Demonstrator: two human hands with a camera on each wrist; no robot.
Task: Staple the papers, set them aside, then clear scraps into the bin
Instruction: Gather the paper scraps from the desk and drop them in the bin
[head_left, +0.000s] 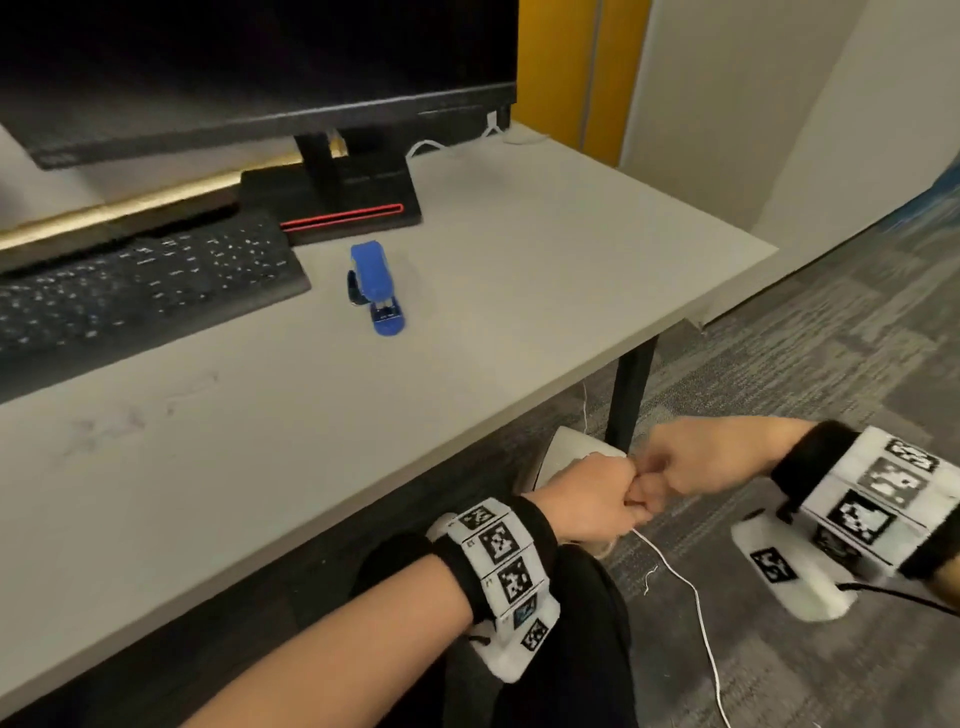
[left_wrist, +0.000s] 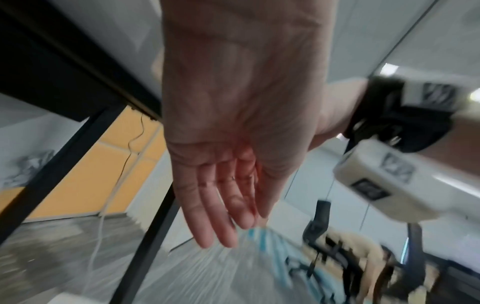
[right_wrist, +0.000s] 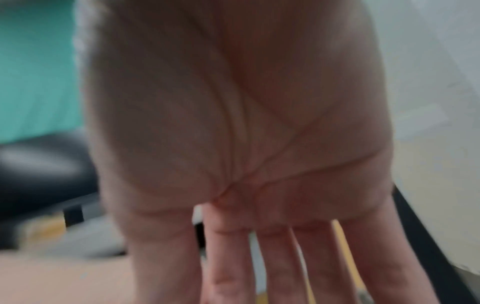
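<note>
- The left hand and the right hand meet off the front right corner of the desk, below its edge and above the carpet; in the head view their fingertips touch each other.
- In the left wrist view the left hand's fingers lie straight and close together, pointing down, with nothing seen between them.
- In the right wrist view the right hand's fingers are straight and slightly spread; the picture is blurred, and nothing shows in the palm.
- The head view makes the knuckles look bunched where the hands meet, so whether a small scrap is pinched there cannot be told.
- A white bin shows partly just behind the fingers, beside the black desk leg.
- The blue stapler stands on the desk well away from both hands, up and to the left of the fingers, near the keyboard and the monitor base.
- A thin white cable trails over the carpet just below the fingers.
- No papers are in view.
</note>
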